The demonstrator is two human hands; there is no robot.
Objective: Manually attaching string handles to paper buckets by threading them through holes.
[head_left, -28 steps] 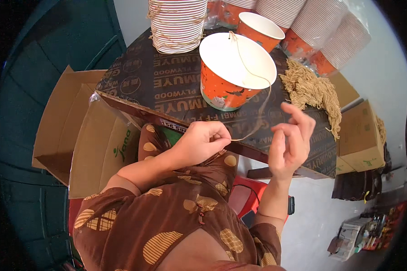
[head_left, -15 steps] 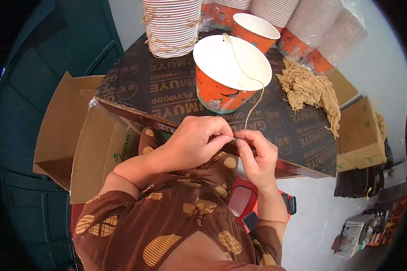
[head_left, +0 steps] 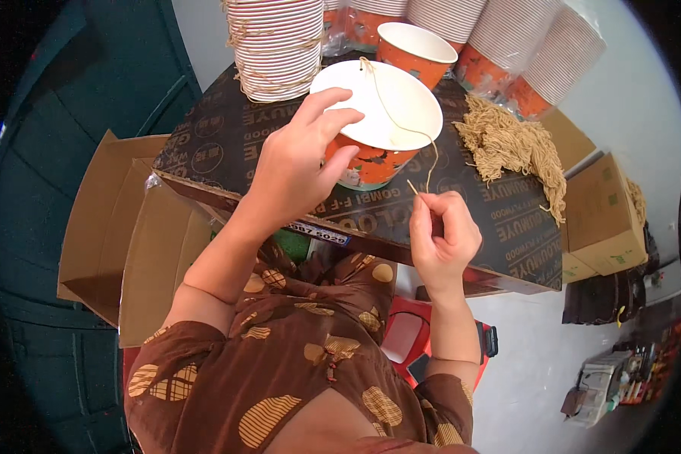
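Left hand (head_left: pixel 301 157): one, bare, fingers (head_left: pixel 339 121) parted and curved, thumb (head_left: pixel 339 164) standing apart below them. Left forearm (head_left: pixel 231 257): slanting down and leftward from those fingers. Right hand (head_left: pixel 448 236): one, bare, thumb (head_left: pixel 422 228) and forefinger (head_left: pixel 442 203) pinched together at the tips. Right forearm (head_left: pixel 455 327): nearly straight below its fingers.

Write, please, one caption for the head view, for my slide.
Right hand pinches string from an orange bucket; open left hand at its rim.
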